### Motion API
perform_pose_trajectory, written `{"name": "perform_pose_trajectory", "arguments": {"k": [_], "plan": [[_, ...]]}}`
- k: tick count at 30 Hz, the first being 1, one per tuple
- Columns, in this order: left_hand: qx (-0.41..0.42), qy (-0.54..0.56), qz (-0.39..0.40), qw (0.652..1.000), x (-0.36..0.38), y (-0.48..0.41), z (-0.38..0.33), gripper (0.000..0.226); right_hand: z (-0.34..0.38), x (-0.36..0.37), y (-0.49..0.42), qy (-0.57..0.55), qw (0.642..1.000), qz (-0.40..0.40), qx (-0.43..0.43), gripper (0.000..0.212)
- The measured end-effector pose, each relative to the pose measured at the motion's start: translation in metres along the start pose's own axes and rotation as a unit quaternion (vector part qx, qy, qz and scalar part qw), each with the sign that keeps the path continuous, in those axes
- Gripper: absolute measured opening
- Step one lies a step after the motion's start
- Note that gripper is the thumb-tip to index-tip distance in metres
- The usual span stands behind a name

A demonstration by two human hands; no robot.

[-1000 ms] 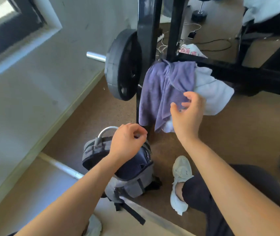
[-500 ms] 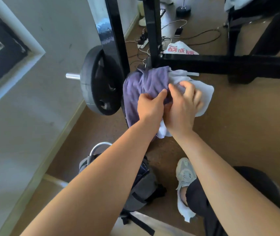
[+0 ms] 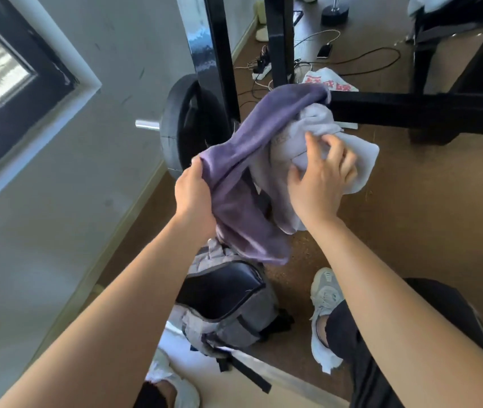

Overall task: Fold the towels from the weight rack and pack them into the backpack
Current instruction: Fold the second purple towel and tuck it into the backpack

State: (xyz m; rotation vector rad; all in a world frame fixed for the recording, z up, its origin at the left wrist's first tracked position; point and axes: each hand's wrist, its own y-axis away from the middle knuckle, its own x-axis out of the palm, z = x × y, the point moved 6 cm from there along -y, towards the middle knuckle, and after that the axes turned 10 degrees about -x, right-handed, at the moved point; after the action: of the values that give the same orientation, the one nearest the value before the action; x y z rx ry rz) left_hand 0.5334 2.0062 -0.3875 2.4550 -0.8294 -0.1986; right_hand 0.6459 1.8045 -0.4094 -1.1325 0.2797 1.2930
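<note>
A purple towel (image 3: 252,160) stretches from the black rack bar (image 3: 411,111) down to my left hand (image 3: 194,195), which grips its edge. Its loose end hangs over the backpack. A white towel (image 3: 316,125) lies bunched beside it, draped off the same bar. My right hand (image 3: 319,184) rests on the white towel with fingers spread and curling into the cloth. The grey backpack (image 3: 225,307) stands on the floor below, its top open and dark inside.
A black weight plate (image 3: 181,131) on a steel bar sits left of the rack upright (image 3: 213,54). Cables, a power strip and a phone (image 3: 324,50) lie on the brown floor behind. My shoe (image 3: 324,293) is right of the backpack. A wall runs along the left.
My left hand has pulled the purple towel down and left, off the bar. My right hand has shifted right onto the white towel. A second ago my left hand was at the backpack.
</note>
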Motion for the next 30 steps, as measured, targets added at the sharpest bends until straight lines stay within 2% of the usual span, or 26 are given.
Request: {"name": "perform_pose_trajectory", "arguments": {"k": [2,3,5,6,10,17,20,24,27,29,30], "plan": [[-0.055,-0.087,0.108,0.989,-0.007,0.01,0.007,0.06,0.001,0.0,0.0,0.008,1.0,0.001,-0.002,0.061],[-0.055,-0.143,0.143,0.978,-0.012,0.016,0.012,0.057,0.001,0.001,-0.001,0.01,1.0,0.005,-0.004,0.062],[-0.017,-0.223,0.14,0.965,-0.024,0.024,0.016,0.033,0.002,0.002,0.0,0.014,1.0,0.015,-0.01,0.064],[-0.002,-0.221,0.135,0.966,-0.031,0.027,0.016,0.027,0.002,0.003,0.0,0.019,1.0,0.018,-0.014,0.064],[0.014,-0.12,0.182,0.976,-0.048,0.044,0.018,0.024,0.003,0.003,0.0,0.033,0.999,0.027,-0.023,0.065],[0.074,-0.056,0.17,0.981,-0.088,0.097,0.011,0.028,0.006,-0.003,0.007,0.009,0.998,0.046,-0.041,0.066],[0.1,-0.054,0.162,0.98,-0.108,0.129,0.005,0.027,0.008,-0.012,0.016,-0.009,0.997,0.061,-0.049,0.065],[0.092,-0.089,0.203,0.971,-0.123,0.159,0.017,0.025,0.033,-0.021,0.042,-0.078,0.991,0.068,-0.086,0.055],[0.091,-0.118,0.218,0.965,-0.131,0.17,0.033,0.023,0.066,-0.024,0.069,-0.218,0.962,0.103,-0.129,0.048],[0.088,-0.146,0.232,0.958,-0.136,0.175,0.044,0.021,0.091,-0.032,0.091,-0.368,0.902,0.212,-0.076,0.043],[0.092,-0.169,0.241,0.951,-0.138,0.178,0.048,0.016,0.106,-0.038,0.105,-0.44,0.852,0.282,-0.043,0.041]]}}
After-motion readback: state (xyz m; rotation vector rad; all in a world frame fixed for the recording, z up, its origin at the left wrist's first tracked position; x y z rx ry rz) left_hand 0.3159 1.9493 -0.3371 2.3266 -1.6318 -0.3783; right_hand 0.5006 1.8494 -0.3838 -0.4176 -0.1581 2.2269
